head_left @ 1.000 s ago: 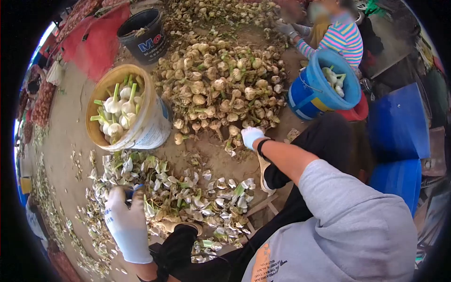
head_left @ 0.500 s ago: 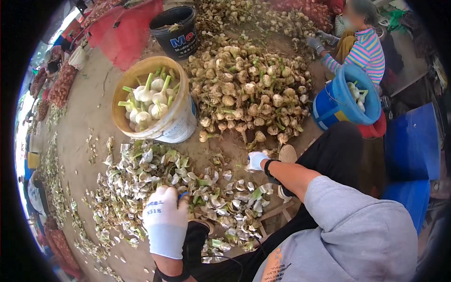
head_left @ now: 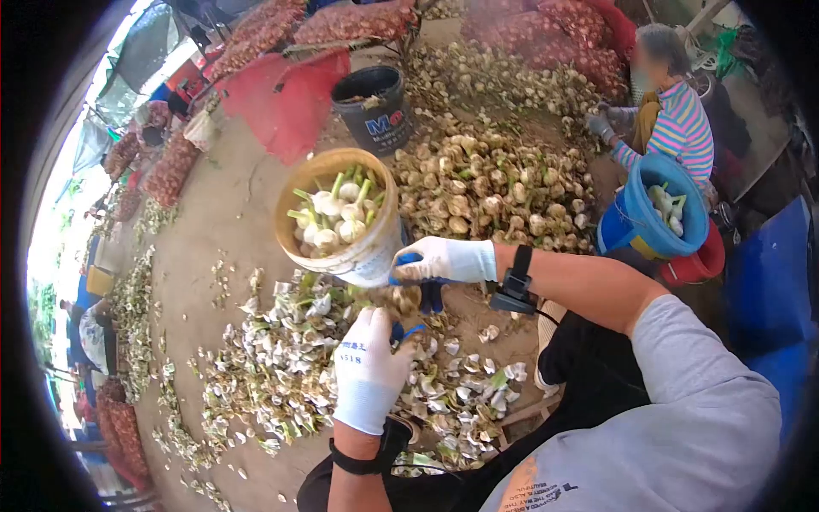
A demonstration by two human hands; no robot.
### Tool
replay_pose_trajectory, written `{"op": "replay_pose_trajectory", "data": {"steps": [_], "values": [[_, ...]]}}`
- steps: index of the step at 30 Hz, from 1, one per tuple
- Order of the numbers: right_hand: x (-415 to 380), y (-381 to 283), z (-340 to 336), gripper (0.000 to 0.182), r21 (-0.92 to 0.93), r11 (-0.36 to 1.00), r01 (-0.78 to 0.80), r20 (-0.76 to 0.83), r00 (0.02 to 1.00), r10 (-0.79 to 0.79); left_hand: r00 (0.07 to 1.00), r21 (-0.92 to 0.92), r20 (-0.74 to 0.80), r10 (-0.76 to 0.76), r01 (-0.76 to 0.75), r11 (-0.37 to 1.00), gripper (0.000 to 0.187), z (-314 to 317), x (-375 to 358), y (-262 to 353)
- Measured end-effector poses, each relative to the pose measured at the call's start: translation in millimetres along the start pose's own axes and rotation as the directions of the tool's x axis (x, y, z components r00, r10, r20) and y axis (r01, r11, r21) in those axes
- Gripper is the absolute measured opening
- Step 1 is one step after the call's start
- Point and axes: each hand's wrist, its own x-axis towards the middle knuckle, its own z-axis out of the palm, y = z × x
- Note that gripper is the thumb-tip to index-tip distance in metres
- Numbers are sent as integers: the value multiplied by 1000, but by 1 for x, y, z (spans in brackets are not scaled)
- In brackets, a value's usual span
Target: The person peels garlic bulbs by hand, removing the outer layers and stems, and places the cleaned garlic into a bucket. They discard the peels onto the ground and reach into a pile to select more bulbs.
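Observation:
Both of my hands wear white gloves and meet just below the tan bucket (head_left: 371,256) of peeled white garlic. My right hand (head_left: 445,259) is closed on an unpeeled, dirt-brown garlic bulb (head_left: 404,299). My left hand (head_left: 368,369) comes up from below and touches the same bulb. Its fingers are curled round a small blue-handled tool (head_left: 408,331), most of which is hidden by the glove. A black band sits on each wrist. Beneath the hands lies a spread of garlic skins and cut stems (head_left: 281,358).
A big heap of unpeeled garlic (head_left: 490,192) lies beyond the bucket, with a black bucket (head_left: 374,111) behind it. At the right a person in a striped top (head_left: 678,128) sits by a blue bucket (head_left: 644,226). Red mesh sacks line the back and left.
My right hand has come back from the heap with a bulb and met my left hand, which rose from the skins. The view has tilted up and left.

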Motion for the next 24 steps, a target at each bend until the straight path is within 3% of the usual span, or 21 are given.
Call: {"op": "replay_pose_trajectory", "data": {"steps": [2,5,6,9,13,20,22,24], "values": [[-10,-42,8,62,-319,925,208,106,977,-183,992,-39,-103,75,-79,996,28,-4,2,6],[-21,-58,18,62,-299,929,216,58,976,-209,986,22,-130,101,-99,995,26,-9,0,9],[-26,-59,21,60,-161,975,153,104,985,-137,981,51,-163,106,-99,994,25,-7,-1,12],[-47,-67,43,67,-316,886,340,41,938,-345,965,100,-223,137,-117,988,26,-6,-1,15],[-45,-50,59,67,-223,898,379,-98,908,-408,963,132,-233,137,-108,985,27,-4,-4,13],[-49,-62,57,70,-240,891,386,-96,903,-418,949,264,-277,153,-78,961,28,-8,-4,25],[-45,-57,58,65,-46,892,450,-180,875,-450,940,307,-294,176,-82,948,29,-7,-3,24],[-44,-55,54,63,-27,902,431,-202,881,-427,929,349,-309,206,-91,933,30,-8,-1,24]]}}
